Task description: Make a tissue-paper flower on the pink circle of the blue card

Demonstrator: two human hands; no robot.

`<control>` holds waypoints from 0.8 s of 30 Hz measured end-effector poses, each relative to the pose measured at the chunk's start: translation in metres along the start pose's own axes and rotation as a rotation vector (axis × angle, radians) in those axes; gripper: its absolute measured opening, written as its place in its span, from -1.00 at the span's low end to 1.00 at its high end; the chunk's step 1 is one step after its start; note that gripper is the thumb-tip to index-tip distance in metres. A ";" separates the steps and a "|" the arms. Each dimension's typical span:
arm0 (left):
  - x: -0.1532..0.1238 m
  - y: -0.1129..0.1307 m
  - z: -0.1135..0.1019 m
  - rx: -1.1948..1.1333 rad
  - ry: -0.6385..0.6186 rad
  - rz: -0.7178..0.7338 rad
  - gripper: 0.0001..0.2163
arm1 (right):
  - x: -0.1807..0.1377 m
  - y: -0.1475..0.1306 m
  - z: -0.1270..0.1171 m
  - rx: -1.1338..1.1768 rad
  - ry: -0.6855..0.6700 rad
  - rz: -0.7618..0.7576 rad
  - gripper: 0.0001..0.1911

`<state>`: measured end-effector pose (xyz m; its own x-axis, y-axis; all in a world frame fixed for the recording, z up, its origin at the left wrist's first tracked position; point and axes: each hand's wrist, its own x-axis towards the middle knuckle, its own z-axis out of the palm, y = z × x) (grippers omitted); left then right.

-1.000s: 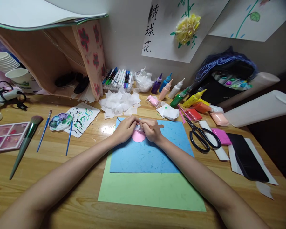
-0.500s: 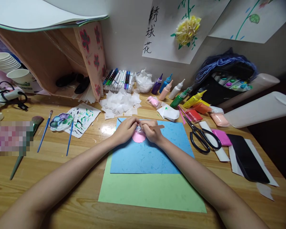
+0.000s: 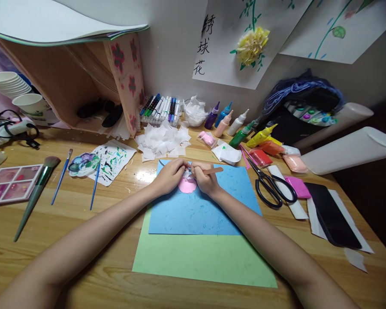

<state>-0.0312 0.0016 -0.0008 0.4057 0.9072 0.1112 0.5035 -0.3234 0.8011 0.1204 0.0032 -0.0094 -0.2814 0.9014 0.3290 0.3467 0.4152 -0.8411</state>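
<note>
— Hardly anything has moved; our left hand [image 3: 169, 175] and right hand [image 3: 207, 178] stay at the far edge of the blue sheet [image 3: 209, 210].
— Fingers?
— Left pinch the pink clay [image 3: 187, 186] steady there; right clamp a wooden stick [image 3: 213, 171].

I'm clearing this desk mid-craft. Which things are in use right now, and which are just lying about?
In use: left hand on the pink disc; right hand gripping the wooden stick; blue paper under them.
Lying about: scissors, paint bottles, markers, tissue squares, brushes.
</note>
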 end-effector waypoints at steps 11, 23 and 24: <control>0.000 -0.001 0.000 0.010 0.007 0.005 -0.81 | 0.006 -0.002 0.007 0.071 0.059 0.190 -0.74; -0.002 -0.007 -0.022 0.160 0.396 -0.040 -0.84 | 0.005 0.004 -0.004 0.473 0.226 0.223 -0.69; -0.001 -0.010 -0.029 0.257 0.469 -0.054 -0.86 | 0.005 0.004 -0.003 0.483 0.220 0.221 -0.69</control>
<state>-0.0588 0.0119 0.0077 0.0193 0.9282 0.3715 0.7086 -0.2748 0.6499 0.1235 0.0098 -0.0097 -0.0378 0.9862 0.1612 -0.0865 0.1575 -0.9837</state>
